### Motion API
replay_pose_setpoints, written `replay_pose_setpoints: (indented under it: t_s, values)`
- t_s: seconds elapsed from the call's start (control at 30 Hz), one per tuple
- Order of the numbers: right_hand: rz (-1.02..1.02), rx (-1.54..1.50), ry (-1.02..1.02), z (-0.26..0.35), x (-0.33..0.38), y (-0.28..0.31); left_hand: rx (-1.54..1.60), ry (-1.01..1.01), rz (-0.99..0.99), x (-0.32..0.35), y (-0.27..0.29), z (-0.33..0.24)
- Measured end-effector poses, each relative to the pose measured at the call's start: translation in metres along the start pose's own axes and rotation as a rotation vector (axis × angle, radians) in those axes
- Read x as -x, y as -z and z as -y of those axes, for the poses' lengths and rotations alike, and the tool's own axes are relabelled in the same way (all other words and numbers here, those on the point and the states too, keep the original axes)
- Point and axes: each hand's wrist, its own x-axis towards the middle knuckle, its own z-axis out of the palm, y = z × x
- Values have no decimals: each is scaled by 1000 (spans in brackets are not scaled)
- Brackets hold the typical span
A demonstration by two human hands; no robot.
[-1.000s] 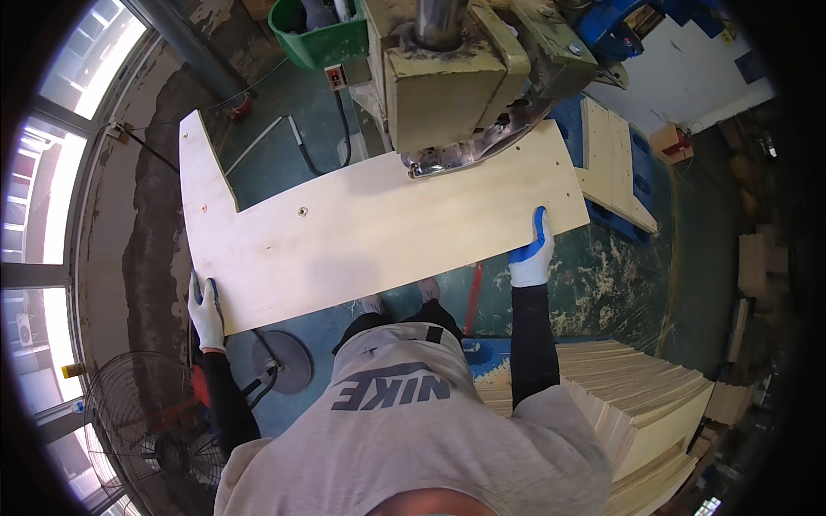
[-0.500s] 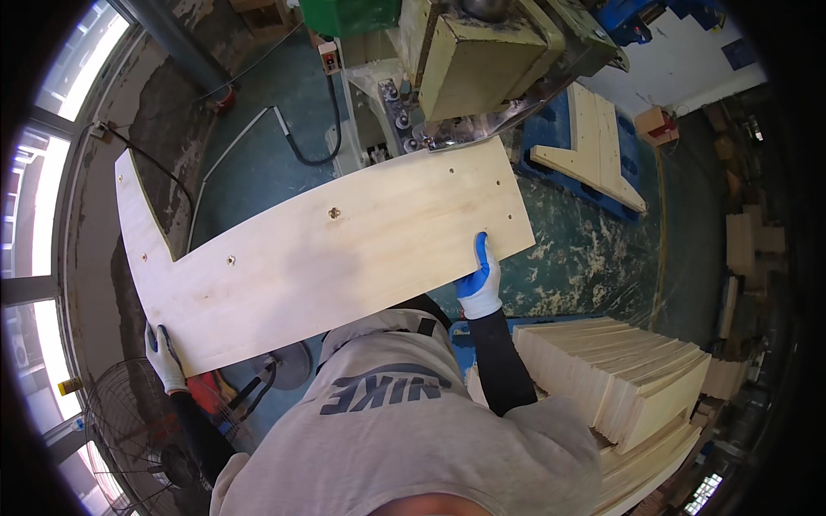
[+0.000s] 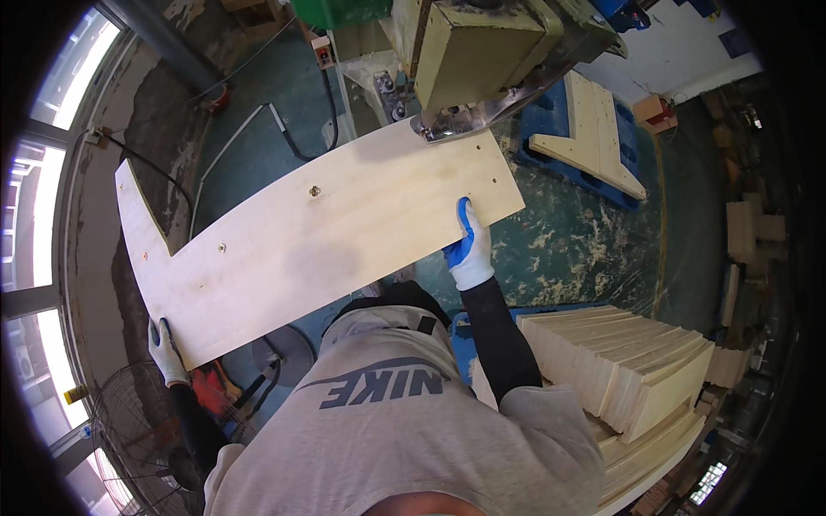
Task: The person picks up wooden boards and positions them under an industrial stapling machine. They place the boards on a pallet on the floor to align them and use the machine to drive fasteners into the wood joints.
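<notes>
A large pale plywood panel [image 3: 284,249] is held out in front of me, notched at its far left end. Several holes show in its face, some with metal fittings set in them. My left hand [image 3: 165,351], in a white and blue glove, grips the panel's near left corner. My right hand [image 3: 470,249], gloved alike, clasps the near edge towards the right end, thumb on top and fingers hidden beneath. Over the panel's far right edge sits the metal head [image 3: 460,120] of a greenish machine [image 3: 482,56], hiding part of that edge.
Behind the machine's right side, similar panels [image 3: 594,129] lie on a blue pallet [image 3: 542,112]. At my right stands a big stack of plywood pieces [image 3: 615,361]. A wire-caged fan [image 3: 129,413] is at lower left, and a round grey pedal-like disc [image 3: 288,353] lies under the panel.
The panel's right end has moved away from me and slightly left, further under the machine head. My right hand has gone with it, still gripping; the left has barely moved.
</notes>
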Motion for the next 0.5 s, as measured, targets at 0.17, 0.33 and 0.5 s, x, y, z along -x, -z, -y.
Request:
replay_pose_setpoints:
  t_s: [0.17, 0.33, 0.5]
  values:
    - [-54, 53, 35, -2, 11, -13, -84, 89, 24, 6, 3, -21]
    - [-58, 37, 21, -3, 7, -22, -131, 21, 32, -9, 2, -7]
    - [-75, 65, 14, -2, 5, -16, -109, 17, 121, -10, -4, -25]
